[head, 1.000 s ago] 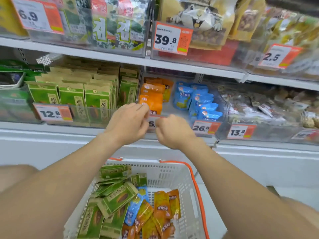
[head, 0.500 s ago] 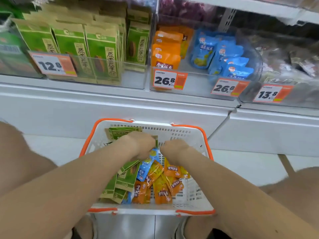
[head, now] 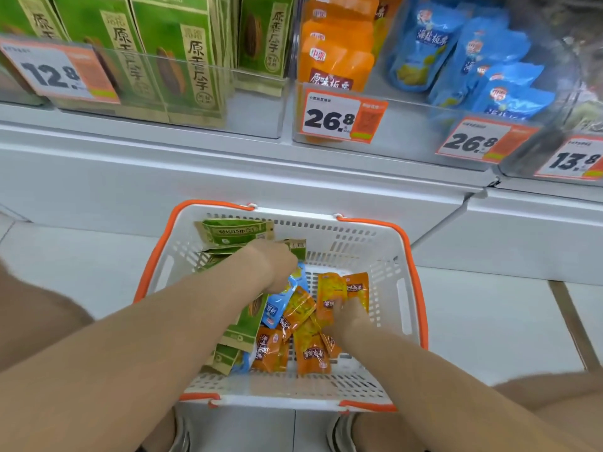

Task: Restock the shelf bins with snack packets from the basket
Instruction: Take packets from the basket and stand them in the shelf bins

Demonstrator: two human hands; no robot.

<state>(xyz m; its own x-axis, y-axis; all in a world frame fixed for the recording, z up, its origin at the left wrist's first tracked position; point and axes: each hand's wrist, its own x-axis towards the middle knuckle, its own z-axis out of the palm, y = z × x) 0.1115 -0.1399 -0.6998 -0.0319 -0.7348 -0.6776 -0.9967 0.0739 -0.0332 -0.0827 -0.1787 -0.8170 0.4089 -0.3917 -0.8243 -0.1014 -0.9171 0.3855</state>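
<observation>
Starting at the left, showed green bags (head: 182, 60) upright in clear shelf bins (head: 261, 109), behind a 12.8 tag (head: 58, 73). Below, found the left hand (head: 274, 265) knuckles-up inside the white basket (head: 388, 265), forearm hiding part of the green packets (head: 235, 231) and a blue packet (head: 277, 305); could not tell how its fingers lay. Just right, found the right hand (head: 346, 318), fingers pinched on two orange packets (head: 357, 287) beside a loose orange heap (head: 310, 353). Overhead, held orange bags (head: 336, 60), then blue bags (head: 473, 60), fronted by 26.8 tags (head: 339, 117) and a 13.8 tag (head: 574, 159). Sat on pale floor tiles (head: 489, 305), near the white shelf base (head: 228, 177), shoes (head: 339, 432) at the near rim.
</observation>
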